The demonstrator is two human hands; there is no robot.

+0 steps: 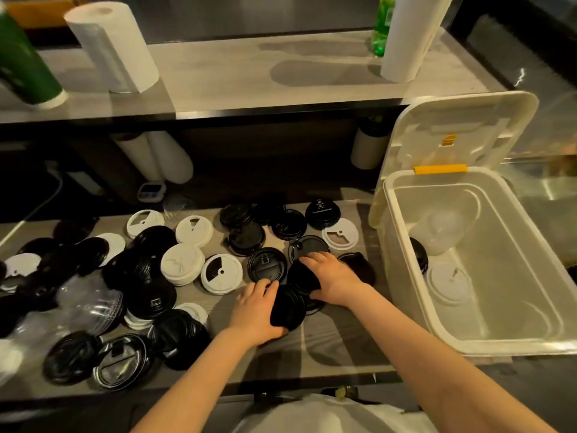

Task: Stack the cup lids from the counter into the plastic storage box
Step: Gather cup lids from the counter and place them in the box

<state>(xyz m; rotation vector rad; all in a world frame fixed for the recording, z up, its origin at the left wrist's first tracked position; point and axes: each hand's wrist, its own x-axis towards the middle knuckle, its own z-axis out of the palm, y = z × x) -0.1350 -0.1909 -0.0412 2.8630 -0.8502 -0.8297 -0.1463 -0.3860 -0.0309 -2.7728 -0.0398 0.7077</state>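
Black, white and clear cup lids lie scattered over the counter. My left hand grips a stack of black lids standing on edge. My right hand rests on another bunch of black lids just beyond, fingers curled over their rims. A white lid and a black lid lie flat just left of my hands. The translucent plastic storage box stands open at the right. It holds a white lid stack, a black lid and a clear dome lid.
The box's hinged cover stands upright behind it with a yellow latch. On the raised shelf stand two paper towel rolls, a green container and a green bottle. A small timer sits at the counter's back.
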